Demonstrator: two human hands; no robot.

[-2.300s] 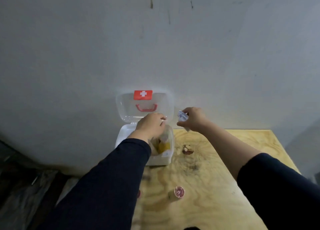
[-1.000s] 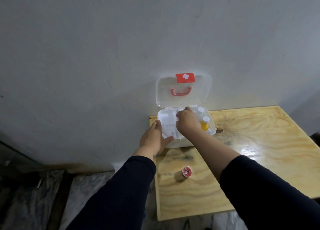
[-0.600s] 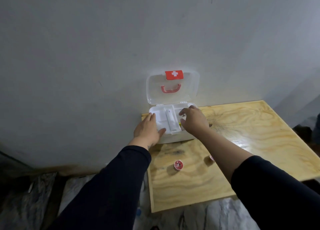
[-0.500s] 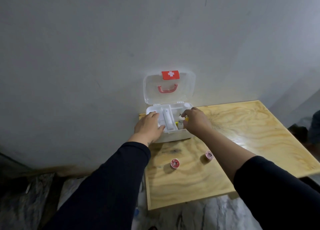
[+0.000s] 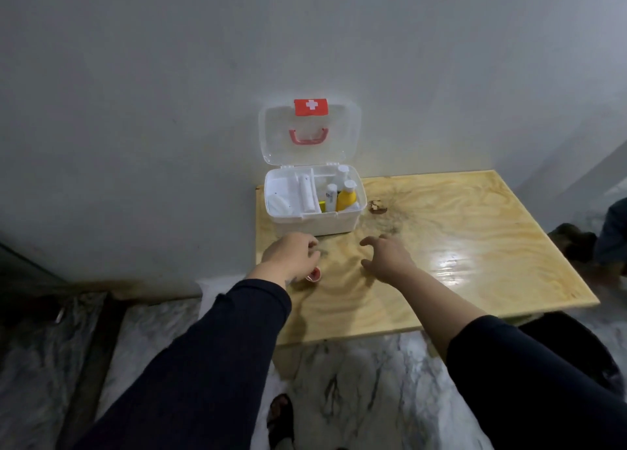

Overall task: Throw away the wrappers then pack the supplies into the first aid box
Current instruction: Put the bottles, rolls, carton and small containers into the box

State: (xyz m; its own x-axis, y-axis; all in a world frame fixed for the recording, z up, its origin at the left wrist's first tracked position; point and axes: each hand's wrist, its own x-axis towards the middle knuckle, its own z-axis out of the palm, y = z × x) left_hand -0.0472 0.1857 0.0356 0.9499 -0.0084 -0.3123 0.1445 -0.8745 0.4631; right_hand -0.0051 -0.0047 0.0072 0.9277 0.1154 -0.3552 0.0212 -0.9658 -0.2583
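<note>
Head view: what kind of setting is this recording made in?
Probably a plain room in a home or workshop, not a clinic: a bare plywood table pushed against an unpainted grey wall, a marble-patterned floor, and only a small household first aid box.

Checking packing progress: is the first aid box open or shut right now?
Open. The box has its clear lid standing up against the wall, and the yellow bottle and other supplies show inside.

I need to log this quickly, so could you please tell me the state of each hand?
Left hand: fingers loosely curled, holding nothing visible.
Right hand: open, fingers spread, empty.
</note>
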